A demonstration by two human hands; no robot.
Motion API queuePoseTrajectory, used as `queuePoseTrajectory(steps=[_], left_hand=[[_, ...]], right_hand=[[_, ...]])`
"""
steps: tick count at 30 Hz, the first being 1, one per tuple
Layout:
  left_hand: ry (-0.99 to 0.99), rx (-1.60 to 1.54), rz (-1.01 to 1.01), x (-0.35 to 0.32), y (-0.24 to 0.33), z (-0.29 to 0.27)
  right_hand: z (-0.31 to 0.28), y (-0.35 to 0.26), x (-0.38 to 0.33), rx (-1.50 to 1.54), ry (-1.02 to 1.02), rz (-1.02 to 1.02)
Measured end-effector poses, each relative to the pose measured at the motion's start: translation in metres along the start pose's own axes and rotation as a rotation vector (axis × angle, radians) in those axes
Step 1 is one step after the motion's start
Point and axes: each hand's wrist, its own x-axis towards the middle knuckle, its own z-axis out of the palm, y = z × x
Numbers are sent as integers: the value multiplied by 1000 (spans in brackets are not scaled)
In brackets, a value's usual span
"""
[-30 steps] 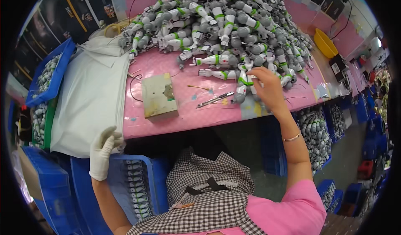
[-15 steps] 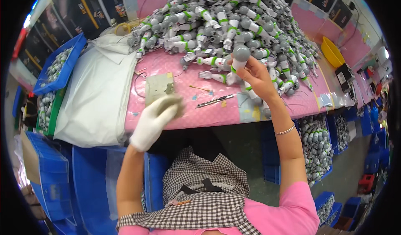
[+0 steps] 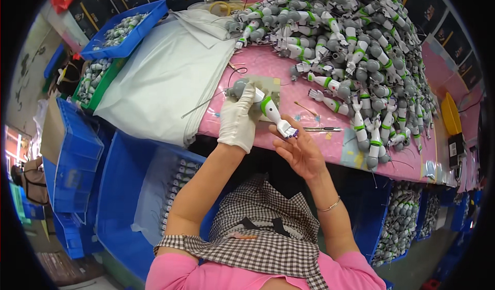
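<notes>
A toy robot arm (image 3: 275, 112), white with a green band, grey ball end and small white hand, is held over the pink table edge. My left hand (image 3: 239, 117), in a white glove, is closed round its upper part by the grey ball. A thin wire (image 3: 203, 103) sticks out from that end to the left. My bare right hand (image 3: 301, 151) is at the toy's hand end, fingers apart and loosely bent, seeming to touch it without a firm grip. Behind the left hand lies a greyish flat pad (image 3: 273, 89), partly hidden.
A large heap of similar toy arms (image 3: 356, 47) covers the table's back and right. Near my right hand lie a slim cutter knife (image 3: 322, 129) and a small stick (image 3: 305, 108). White sheeting (image 3: 154, 84) drapes the left side, beside blue bins (image 3: 121, 187) and a yellow basin (image 3: 450, 114).
The view has swung left. My right hand has brought a toy arm from the heap toward the near edge, and my gloved left hand now grips it. A blurred greyish thing showed at the glove earlier.
</notes>
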Motion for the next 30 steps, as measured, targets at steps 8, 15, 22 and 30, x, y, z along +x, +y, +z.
queuePoseTrajectory(steps=[8, 15, 22, 30], left_hand=[[-119, -129, -262, -14, 21, 2], [-257, -314, -423, -13, 22, -23], [-228, -158, -580, -36, 10, -30], [-320, 309, -525, -66, 10, -44]], right_hand=[[-17, 23, 19, -702, -146, -414], [4, -24, 13, -1261, -188, -198], [6, -25, 50, -411, 342, -245], [-13, -31, 39, -246, 294, -196]])
